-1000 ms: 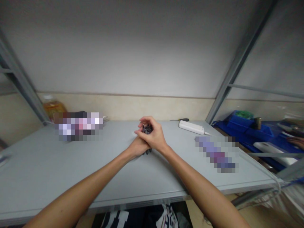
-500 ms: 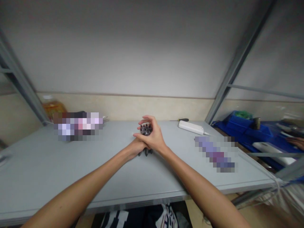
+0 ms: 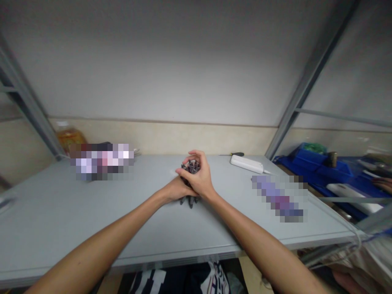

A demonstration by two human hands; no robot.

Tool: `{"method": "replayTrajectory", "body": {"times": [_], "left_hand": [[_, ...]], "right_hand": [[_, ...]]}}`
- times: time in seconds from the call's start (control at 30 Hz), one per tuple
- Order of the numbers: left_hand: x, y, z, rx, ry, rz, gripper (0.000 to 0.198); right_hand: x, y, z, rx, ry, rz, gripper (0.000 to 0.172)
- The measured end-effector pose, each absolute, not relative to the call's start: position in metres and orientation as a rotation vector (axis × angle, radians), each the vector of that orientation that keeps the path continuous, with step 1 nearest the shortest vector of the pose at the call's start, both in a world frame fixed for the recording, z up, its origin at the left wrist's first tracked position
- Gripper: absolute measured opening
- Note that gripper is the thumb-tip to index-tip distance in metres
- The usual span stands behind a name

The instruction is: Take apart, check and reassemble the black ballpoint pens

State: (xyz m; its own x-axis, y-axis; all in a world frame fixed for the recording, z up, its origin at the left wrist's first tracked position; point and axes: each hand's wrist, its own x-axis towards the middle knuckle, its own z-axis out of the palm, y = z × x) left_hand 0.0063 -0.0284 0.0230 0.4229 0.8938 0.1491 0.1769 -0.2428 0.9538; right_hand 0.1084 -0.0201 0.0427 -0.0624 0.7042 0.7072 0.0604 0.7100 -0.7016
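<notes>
A dark, shiny object with prongs around its top and pointed, leg-like ends below (image 3: 191,201) is between my hands, just above or on the table. I cannot make out its exact kind. My left hand (image 3: 178,190) is closed around its lower middle, with the fingers mostly hidden behind my right hand. Curved around the upper part is my right hand (image 3: 200,173), its thumb across the near side and its fingers bent over the far side. The heel of my right hand overlaps my left hand.
On the grey table (image 3: 147,232), a white power strip (image 3: 247,164) lies behind on the right, with a screwdriver (image 3: 237,154) beyond it. Blurred-out items lie left and right. An orange-filled bottle (image 3: 70,139) stands back left. Blue trays (image 3: 318,163) and part of another person's hand appear far right.
Both hands and the dark object have shifted slightly right. The object is turned a little, showing more of its pointed lower ends. The grips stay much the same.
</notes>
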Motion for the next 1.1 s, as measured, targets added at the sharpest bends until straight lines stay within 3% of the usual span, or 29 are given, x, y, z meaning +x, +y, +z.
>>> {"method": "replayTrajectory", "body": {"times": [0.3,0.63,0.93,1.1], "left_hand": [[0.008,-0.032,0.034,1.901,1.041,0.970,0.046],[0.007,-0.024,0.019,1.804,0.981,1.034,0.061],[0.011,-0.032,0.033,1.760,0.830,1.040,0.076],[0.008,-0.031,0.030,1.885,0.896,0.978,0.072]], "right_hand": [[0.112,-0.021,0.051,-0.569,-1.621,0.596,0.056],[0.115,-0.015,0.051,-0.615,-1.589,0.661,0.025],[0.117,-0.018,0.055,-0.577,-1.653,0.571,0.024],[0.116,-0.017,0.051,-0.514,-1.685,0.606,0.040]]}}
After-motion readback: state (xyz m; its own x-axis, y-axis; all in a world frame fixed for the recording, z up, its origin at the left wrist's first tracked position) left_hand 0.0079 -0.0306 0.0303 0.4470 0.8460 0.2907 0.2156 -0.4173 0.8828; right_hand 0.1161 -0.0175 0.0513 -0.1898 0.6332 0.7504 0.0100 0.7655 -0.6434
